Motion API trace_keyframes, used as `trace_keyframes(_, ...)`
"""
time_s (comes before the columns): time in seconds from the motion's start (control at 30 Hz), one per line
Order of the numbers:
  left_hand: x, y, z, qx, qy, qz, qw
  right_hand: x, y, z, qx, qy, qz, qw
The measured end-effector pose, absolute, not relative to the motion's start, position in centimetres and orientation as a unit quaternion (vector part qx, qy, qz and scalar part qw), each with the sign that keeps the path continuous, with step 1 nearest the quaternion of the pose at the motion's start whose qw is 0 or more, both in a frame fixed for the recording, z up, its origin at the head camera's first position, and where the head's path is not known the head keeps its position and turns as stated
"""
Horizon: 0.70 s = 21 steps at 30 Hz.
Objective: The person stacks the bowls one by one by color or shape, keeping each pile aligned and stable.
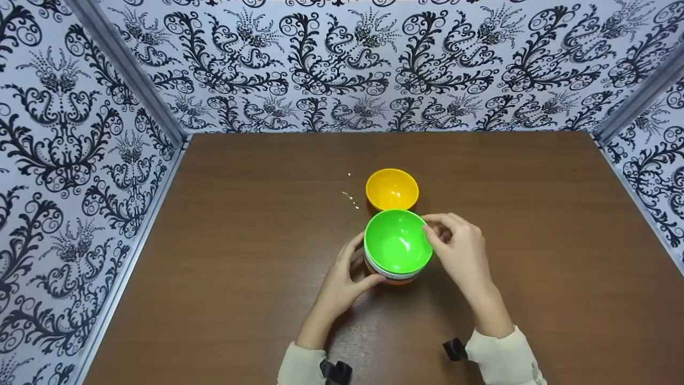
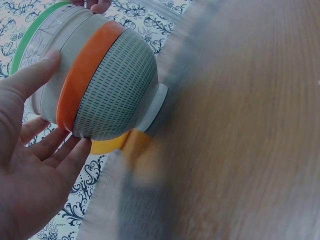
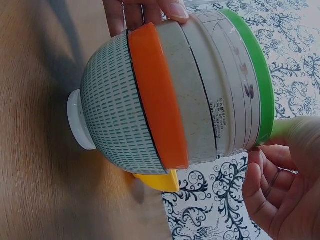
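Note:
Several nested bowls form a stack, with a bright green bowl on top. Below its rim, both wrist views show a white patterned bowl, a pale speckled bowl, an orange-rimmed bowl and, lowest, a bowl with green dashes on a white foot. My left hand holds the stack from the left, thumb at the near side and fingers round the far side. My right hand pinches the green bowl's rim at the right, thumb over the edge. Just behind the stack stands a yellow bowl.
Small white bits lie on the brown wooden table, left of the yellow bowl. Patterned panels enclose the table at the back and both sides. Dark wrist straps show at both cream sleeves.

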State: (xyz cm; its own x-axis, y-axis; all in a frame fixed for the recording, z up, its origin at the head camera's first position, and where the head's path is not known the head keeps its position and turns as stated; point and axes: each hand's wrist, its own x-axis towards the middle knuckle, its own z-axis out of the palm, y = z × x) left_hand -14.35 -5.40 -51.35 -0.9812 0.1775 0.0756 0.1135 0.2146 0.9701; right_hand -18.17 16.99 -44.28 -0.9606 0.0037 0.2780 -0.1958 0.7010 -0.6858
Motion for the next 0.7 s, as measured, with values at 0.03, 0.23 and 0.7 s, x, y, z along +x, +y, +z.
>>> trace_keyframes(0.03,-14.36,-5.4,-51.37,0.094,0.778,0.621,0.026,-18.18,17.0,-44.28,0.053,-0.913,0.383,0.13)
trace_keyframes(0.23,-14.37,-5.4,-51.45,0.102,0.771,0.629,0.022,-18.21,17.02,-44.32,0.055,-0.913,0.383,0.132)
trace_keyframes(0.7,-14.22,-5.36,-51.11,0.1,0.775,0.624,0.022,-18.21,17.17,-44.64,0.06,-0.9,0.409,0.141)
